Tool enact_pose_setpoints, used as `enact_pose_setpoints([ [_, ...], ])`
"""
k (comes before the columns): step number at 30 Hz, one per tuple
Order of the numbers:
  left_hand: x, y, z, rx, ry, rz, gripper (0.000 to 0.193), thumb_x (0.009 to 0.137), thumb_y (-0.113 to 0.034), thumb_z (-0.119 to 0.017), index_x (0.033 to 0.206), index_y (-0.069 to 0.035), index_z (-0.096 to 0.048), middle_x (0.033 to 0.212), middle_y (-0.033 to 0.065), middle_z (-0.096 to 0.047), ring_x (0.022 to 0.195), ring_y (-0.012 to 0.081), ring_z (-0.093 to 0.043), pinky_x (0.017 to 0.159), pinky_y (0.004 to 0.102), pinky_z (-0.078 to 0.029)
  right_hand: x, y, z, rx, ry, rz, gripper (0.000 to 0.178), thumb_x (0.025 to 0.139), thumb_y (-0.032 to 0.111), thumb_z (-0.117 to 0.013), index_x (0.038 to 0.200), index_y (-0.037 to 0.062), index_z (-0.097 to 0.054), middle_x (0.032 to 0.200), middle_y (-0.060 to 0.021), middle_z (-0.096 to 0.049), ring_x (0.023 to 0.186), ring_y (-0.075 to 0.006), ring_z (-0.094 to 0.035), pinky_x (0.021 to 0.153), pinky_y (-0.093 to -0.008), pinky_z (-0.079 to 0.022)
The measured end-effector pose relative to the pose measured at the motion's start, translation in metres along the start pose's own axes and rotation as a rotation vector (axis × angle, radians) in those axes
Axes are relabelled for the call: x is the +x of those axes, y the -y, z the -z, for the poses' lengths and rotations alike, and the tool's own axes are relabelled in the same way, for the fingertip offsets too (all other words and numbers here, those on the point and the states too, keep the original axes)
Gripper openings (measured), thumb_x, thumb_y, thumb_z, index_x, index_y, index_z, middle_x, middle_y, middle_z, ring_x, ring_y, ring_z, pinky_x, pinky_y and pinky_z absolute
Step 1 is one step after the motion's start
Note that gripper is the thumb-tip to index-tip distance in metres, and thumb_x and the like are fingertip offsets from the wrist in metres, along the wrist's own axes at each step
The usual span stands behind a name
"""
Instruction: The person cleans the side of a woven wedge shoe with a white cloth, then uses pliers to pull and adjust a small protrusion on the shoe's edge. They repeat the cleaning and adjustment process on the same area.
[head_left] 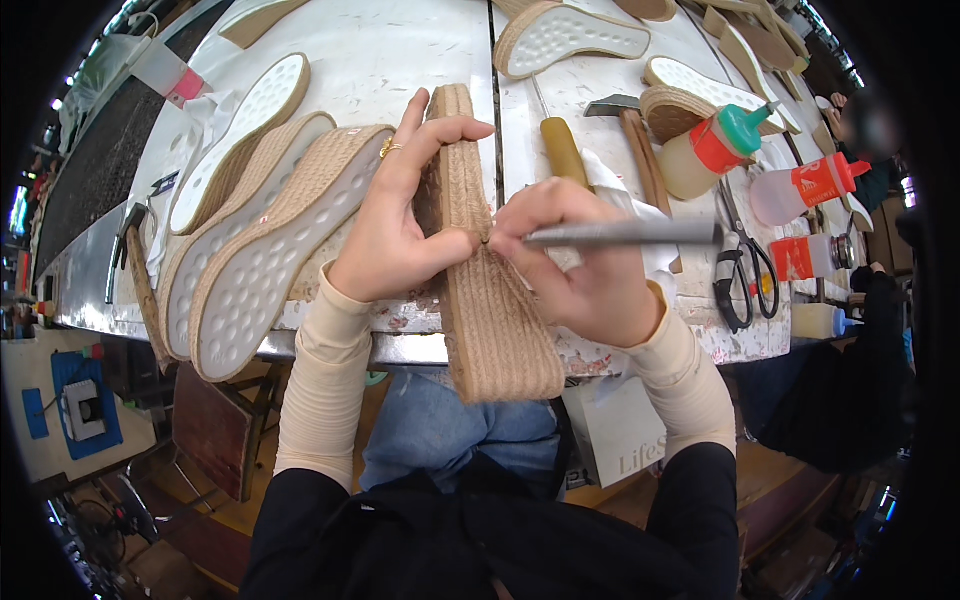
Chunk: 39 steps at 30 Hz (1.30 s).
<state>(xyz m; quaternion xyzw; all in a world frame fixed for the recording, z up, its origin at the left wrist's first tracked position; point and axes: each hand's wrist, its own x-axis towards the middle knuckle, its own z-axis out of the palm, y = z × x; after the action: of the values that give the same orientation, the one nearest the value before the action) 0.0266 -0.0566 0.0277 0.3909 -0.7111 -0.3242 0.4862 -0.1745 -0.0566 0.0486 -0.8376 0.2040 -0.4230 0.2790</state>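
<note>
A wedge shoe sole wrapped in braided tan rope (505,330) stands on edge in front of me, reaching past the table's near edge. My left hand (395,225) grips its side, fingers over the upper part and thumb pressed on the rope near the middle. My right hand (590,275) is closed around a slim grey metal tool (640,233), smeared by motion, which points off to the right. Its thumb and fingertip meet at the rope beside my left thumb. Whatever lies between those fingertips is too small to make out. Beyond the right hand lies an awl with a yellow handle (565,150).
More wedge soles (275,255) lie at left, near a hammer (135,270). Another hammer (645,155), a green-capped bottle (705,155), a red-capped bottle (800,192) and black-handled scissors (738,265) are at right. A person in dark clothes (850,370) is at far right.
</note>
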Motion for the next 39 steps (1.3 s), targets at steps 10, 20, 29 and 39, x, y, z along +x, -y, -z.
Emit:
enact_pose_setpoints([
  [10, -0.002, -0.003, 0.002, -0.058, 0.001, 0.088, 0.067, 0.059, -0.022, -0.063, 0.123, -0.008, -0.054, 0.128, 0.0099, -0.054, 0.146, 0.0414, -0.008, 0.116, 0.0498, -0.015, -0.002, -0.005, -0.002, 0.524, -0.105, -0.412, 0.019, 0.089, 0.001, -0.064, 0.101, 0.0006, -0.05, 0.093, -0.007, -0.063, 0.089, -0.0114, -0.064, 0.08, -0.0242, -0.053],
  [20, -0.005, -0.004, 0.003, -0.062, 0.068, 0.067, 0.074, 0.06, -0.02, -0.06, 0.132, -0.009, -0.047, 0.136, 0.0131, -0.046, 0.147, 0.0399, 0.0, 0.116, 0.0496, -0.012, 0.0, -0.018, -0.01, 0.326, -0.173, -0.167, 0.018, 0.083, 0.005, -0.07, 0.094, 0.0012, -0.057, 0.082, -0.0042, -0.061, 0.077, -0.0124, -0.059, 0.074, -0.0265, -0.047],
  [29, -0.002, -0.005, -0.003, -0.088, 0.131, 0.061, 0.075, 0.061, -0.013, -0.054, 0.135, -0.009, -0.044, 0.149, 0.0213, -0.032, 0.148, 0.0371, 0.008, 0.116, 0.0482, -0.01, 0.007, -0.017, -0.006, 0.321, -0.057, -0.161, 0.019, 0.083, 0.001, -0.071, 0.097, 0.0019, -0.057, 0.094, -0.0049, -0.057, 0.089, -0.0119, -0.056, 0.084, -0.0275, -0.045],
  [39, -0.03, -0.009, -0.011, -0.221, -0.055, 0.085, 0.071, 0.071, -0.009, -0.051, 0.141, -0.003, -0.04, 0.149, 0.02, -0.035, 0.148, 0.0335, -0.002, 0.117, 0.0444, -0.011, 0.005, -0.021, -0.009, 0.619, -0.164, -0.292, 0.029, 0.085, 0.002, -0.069, 0.107, 0.0006, -0.05, 0.096, -0.0054, -0.058, 0.088, -0.0126, -0.058, 0.082, -0.0282, -0.049],
])
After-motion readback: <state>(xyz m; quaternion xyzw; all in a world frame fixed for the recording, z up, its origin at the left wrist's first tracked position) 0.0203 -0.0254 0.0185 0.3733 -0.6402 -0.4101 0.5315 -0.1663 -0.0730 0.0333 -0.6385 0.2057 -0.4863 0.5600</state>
